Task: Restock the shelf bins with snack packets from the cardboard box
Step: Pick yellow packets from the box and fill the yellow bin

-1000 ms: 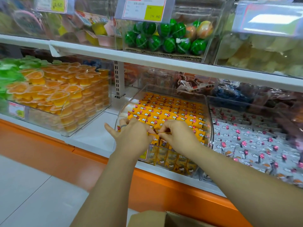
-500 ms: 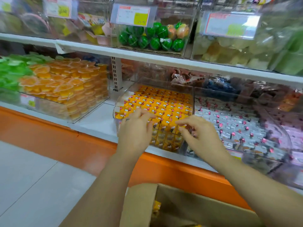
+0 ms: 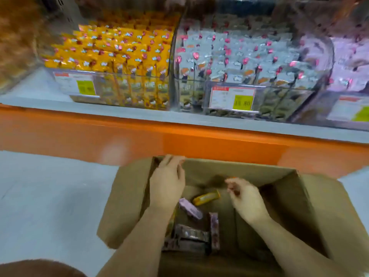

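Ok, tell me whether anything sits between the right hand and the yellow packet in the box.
Nothing visible does. The right hand hovers over the open cardboard box, just right of the yellow packet on its floor; the purple packets and the left hand lie off that path.

Open cardboard box [image 3: 283, 196] is sitting on the floor [image 3: 50, 196] below the shelf [image 3: 139, 114], w/ 1 yellow packet [image 3: 206, 198] & a few purple packets [image 3: 189, 208] lying loose at its btm, while the clear yellow-packet bin [image 3: 111, 90] & silver-packet bin [image 3: 279, 92] are sitting side by side above, packed in rows.
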{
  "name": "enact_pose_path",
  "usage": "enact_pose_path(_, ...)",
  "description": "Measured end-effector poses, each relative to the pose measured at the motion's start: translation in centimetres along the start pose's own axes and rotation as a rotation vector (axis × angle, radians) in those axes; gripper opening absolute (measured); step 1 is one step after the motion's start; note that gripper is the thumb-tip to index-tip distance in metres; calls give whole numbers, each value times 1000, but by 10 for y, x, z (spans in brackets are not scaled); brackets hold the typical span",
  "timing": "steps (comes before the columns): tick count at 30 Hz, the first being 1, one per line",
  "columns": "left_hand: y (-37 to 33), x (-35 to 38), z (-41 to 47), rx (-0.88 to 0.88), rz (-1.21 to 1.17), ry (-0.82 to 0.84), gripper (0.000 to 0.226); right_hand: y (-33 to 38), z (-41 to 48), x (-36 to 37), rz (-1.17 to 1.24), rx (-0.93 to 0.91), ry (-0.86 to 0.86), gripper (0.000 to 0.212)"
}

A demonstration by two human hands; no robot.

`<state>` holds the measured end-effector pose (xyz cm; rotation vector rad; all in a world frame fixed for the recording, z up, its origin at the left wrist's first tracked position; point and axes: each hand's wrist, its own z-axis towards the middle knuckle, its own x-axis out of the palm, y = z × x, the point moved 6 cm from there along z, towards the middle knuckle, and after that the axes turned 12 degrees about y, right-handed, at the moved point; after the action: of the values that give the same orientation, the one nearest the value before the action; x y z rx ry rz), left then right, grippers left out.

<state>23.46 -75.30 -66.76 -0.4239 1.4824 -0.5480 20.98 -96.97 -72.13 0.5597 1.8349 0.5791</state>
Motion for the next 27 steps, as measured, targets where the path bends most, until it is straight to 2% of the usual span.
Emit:
enact_pose_path(4, 36, 60, -10, -243, -79, 154, 30, -55, 14, 49, -102, 173, 279, 49)
enact_pose_path(8, 53, 83, -5, -298, -35, 224, 37, -72, 39, 89, -190, 174, 469, 61)
enact_pose_path(10, 63, 93, -2, -333, -33, 261, 41, -73, 53, 103, -297, 118, 548, 60)
enact_pose_path(14, 88, 112, -3, -436, -24, 351, 45, -85, 68, 117, -486, 62, 695, 47)
enact_pose_path(19, 103, 132, -4, -533, 57, 465, 54, -96, 72, 113, -518, 33, 651, 45)
enact_pose_path(23, 105, 143, 8, -471, 231, 525, 50, -97, 64, 123, -397, -10, 693, 23)
enact_pose_path(26, 108, 154, 10, -486, 246, 619, 33, -101, 58, 132, -336, 2, 728, 42)
enact_pose_path(27, 110, 156, 9, -484, 317, 655, 30, -101, 57, 133, -331, 5, 725, 45)
